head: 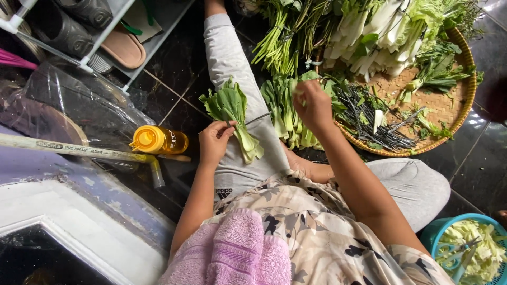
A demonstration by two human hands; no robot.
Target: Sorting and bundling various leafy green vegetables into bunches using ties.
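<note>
Left hand: the left hand (214,141) rests on the grey-trousered thigh, fingers (226,128) curled shut around the stalk of a small bunch of pak choy (232,113), pinching a thin strand that runs right from the stalk.
Right hand: the right hand (312,104) is raised at the near left rim of the woven tray (465,100), wrist bent, fingers closed round something pale green; whether that is the other end of the strand cannot be told.
Pak choy: lies along the left thigh, leaves pointing far, pale stalk ends pointing near, touching the left hand.
Loose greens: a second heap of pak choy stalks (288,113) sits between the two hands, just beside the tray's rim.
Tray contents: dark thin strips (369,124), white-stemmed leaf bundles (380,39) and long-stemmed greens (282,37) crowd its far side; bare weave shows only at the right.
Open room: little between the hands; dark tiled floor (174,74) lies bare left of the leg, up to the yellow bottle (158,140).
Edges: a white pipe (68,149) and clear plastic sheet (84,100) close the left side; a shoe rack (105,31) stands far left.
Cut off: a teal bowl of chopped cabbage (470,248) at near right is only partly in view; a pink towel (237,253) hides the person's chest.
</note>
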